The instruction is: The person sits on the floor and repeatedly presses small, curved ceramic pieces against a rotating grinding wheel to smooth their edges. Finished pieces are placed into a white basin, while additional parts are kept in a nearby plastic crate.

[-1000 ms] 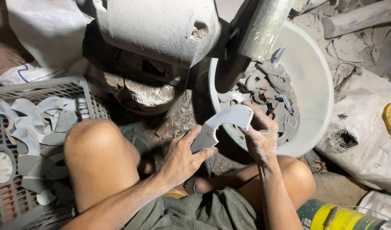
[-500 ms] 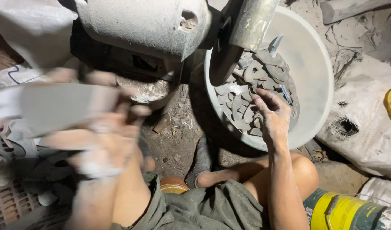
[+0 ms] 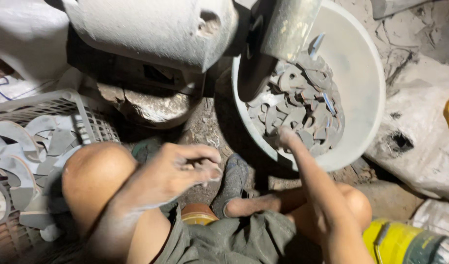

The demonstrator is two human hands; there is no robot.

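My right hand [image 3: 289, 138] reaches into a white round basin [image 3: 369, 63] and its fingers are down among several grey curved metal pieces [image 3: 303, 100]; a grip on one is hidden. My left hand [image 3: 188, 166] hovers over my left knee [image 3: 95, 171], fingers loosely curled, holding nothing. Left of the knee stands a grey plastic basket [image 3: 63, 100] with several similar curved pieces [image 3: 19, 139] in it.
A large dusty grey machine body [image 3: 156, 29] hangs over the scene, with a dark wheel [image 3: 254, 73] at the basin's edge. White sacks [image 3: 425, 142] lie at the right. A yellow container [image 3: 395, 242] sits by my right leg. The ground is dirt.
Both hands held one curved piece a second ago. My left hand swung it to the basket and has come back empty. My right hand went into the basin.
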